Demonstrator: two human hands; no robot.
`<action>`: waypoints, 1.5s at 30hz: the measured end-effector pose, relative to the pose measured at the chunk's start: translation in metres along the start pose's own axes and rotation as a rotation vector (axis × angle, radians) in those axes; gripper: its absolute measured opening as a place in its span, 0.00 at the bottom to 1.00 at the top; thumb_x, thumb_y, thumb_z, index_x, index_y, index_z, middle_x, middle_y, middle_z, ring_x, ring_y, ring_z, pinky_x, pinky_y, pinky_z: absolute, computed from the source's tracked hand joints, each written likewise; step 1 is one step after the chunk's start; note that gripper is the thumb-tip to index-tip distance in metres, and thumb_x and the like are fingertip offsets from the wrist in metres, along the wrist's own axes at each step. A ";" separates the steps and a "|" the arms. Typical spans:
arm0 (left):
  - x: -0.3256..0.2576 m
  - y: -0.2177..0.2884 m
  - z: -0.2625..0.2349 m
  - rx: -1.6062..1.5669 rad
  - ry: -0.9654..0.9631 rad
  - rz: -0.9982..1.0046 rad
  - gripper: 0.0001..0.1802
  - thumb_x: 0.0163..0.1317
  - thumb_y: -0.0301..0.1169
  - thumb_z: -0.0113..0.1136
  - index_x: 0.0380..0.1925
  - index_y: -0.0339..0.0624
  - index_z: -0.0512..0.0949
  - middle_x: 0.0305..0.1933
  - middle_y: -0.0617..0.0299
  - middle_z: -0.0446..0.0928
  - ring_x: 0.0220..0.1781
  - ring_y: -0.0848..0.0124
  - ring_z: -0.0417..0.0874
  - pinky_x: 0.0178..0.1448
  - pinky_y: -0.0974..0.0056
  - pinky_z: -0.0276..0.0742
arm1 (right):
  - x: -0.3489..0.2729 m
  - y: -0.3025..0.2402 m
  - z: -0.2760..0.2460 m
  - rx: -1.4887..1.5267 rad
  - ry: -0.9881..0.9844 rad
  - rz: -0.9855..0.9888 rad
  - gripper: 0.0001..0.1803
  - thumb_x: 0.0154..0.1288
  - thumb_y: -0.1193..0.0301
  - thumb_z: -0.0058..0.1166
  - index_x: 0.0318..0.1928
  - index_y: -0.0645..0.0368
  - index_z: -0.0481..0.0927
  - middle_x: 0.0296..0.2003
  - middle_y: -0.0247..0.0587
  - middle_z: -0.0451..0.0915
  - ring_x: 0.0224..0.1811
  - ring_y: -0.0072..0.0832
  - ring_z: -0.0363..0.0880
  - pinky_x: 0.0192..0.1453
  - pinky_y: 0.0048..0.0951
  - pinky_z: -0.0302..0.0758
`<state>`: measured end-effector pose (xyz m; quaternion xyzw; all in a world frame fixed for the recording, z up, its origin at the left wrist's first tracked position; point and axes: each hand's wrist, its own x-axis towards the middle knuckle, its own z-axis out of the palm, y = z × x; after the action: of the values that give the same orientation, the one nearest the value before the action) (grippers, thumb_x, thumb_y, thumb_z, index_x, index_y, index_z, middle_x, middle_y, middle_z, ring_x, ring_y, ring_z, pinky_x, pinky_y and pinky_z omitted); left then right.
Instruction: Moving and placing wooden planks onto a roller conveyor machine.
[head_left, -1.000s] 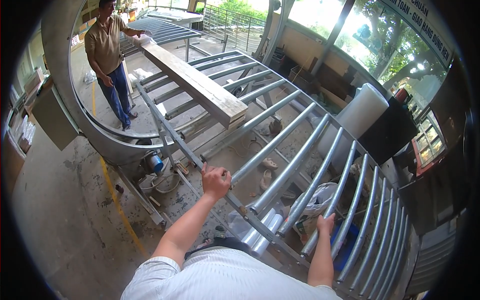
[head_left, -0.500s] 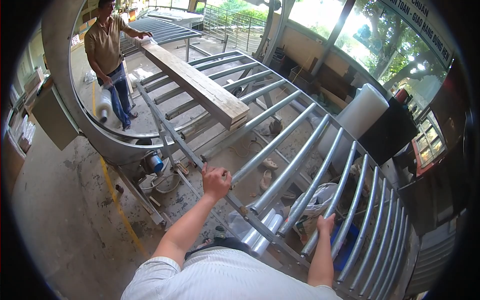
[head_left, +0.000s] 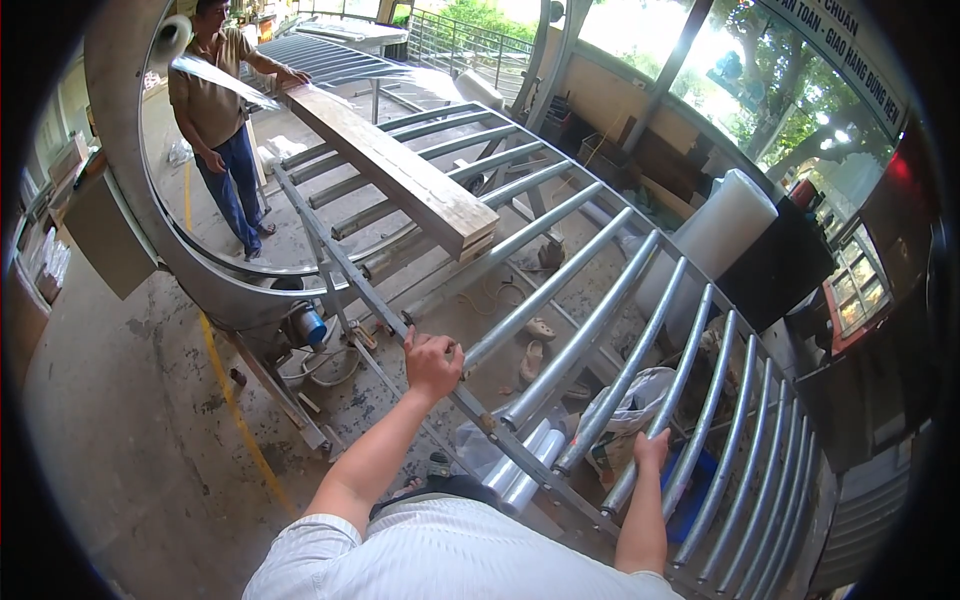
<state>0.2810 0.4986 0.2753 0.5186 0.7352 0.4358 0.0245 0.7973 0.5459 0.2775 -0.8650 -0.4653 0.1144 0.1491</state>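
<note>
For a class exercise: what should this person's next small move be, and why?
Probably move the left hand from the side rail toward the near end of the stacked boards, ready to steady it: that end has no hand on it, while a co-worker's hand is at the far end.

Strong daylight reaches me through the openings (head_left: pixel 640 35) at upper right, washed out to white around the trees (head_left: pixel 800 110). Glare runs in streaks along the metal rollers (head_left: pixel 585 330). My left hand (head_left: pixel 434 364) looks fairly sharp, but the plastic film (head_left: pixel 225 80) at upper left is smeared by motion. The far right is dim, straight edges bend, and black fills all 4 corners.
</note>
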 end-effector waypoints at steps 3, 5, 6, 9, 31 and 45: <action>-0.001 -0.001 0.001 0.006 0.010 0.017 0.11 0.66 0.41 0.66 0.33 0.48 0.89 0.37 0.63 0.89 0.52 0.60 0.87 0.87 0.45 0.54 | 0.001 0.001 0.001 0.017 -0.008 0.011 0.51 0.66 0.59 0.64 0.83 0.65 0.56 0.67 0.71 0.79 0.70 0.60 0.80 0.76 0.51 0.76; -0.001 0.000 0.002 0.001 0.007 0.008 0.11 0.65 0.41 0.66 0.34 0.48 0.89 0.36 0.63 0.89 0.52 0.60 0.87 0.87 0.45 0.54 | 0.001 0.002 0.001 0.013 0.003 0.010 0.51 0.66 0.59 0.64 0.83 0.65 0.56 0.67 0.71 0.79 0.70 0.60 0.80 0.76 0.51 0.76; -0.001 0.000 0.002 -0.005 0.005 -0.001 0.11 0.65 0.41 0.66 0.34 0.48 0.90 0.36 0.63 0.89 0.52 0.60 0.87 0.87 0.45 0.54 | 0.001 0.002 0.001 0.013 0.003 0.010 0.51 0.66 0.59 0.64 0.83 0.65 0.56 0.67 0.71 0.79 0.70 0.60 0.80 0.76 0.51 0.76; -0.001 0.000 0.001 0.004 0.009 0.003 0.11 0.65 0.41 0.66 0.33 0.49 0.90 0.36 0.63 0.89 0.51 0.61 0.87 0.87 0.45 0.54 | 0.001 0.001 0.000 0.015 -0.014 0.007 0.52 0.66 0.59 0.65 0.83 0.64 0.55 0.67 0.71 0.79 0.70 0.60 0.80 0.76 0.51 0.76; 0.000 0.001 0.005 -0.018 0.040 0.013 0.09 0.65 0.39 0.65 0.31 0.49 0.89 0.34 0.63 0.88 0.50 0.61 0.88 0.87 0.44 0.56 | 0.003 0.001 0.001 0.013 -0.003 0.008 0.51 0.66 0.59 0.64 0.83 0.64 0.55 0.67 0.70 0.79 0.70 0.60 0.80 0.76 0.51 0.76; 0.000 0.001 0.003 -0.013 0.030 0.009 0.09 0.64 0.38 0.66 0.31 0.48 0.89 0.35 0.64 0.89 0.50 0.61 0.88 0.87 0.45 0.55 | 0.000 0.000 0.000 0.017 0.002 0.003 0.52 0.66 0.60 0.64 0.83 0.67 0.55 0.68 0.72 0.78 0.71 0.61 0.79 0.77 0.51 0.75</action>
<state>0.2835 0.5009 0.2745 0.5151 0.7302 0.4486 0.0148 0.7977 0.5462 0.2774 -0.8645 -0.4629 0.1177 0.1567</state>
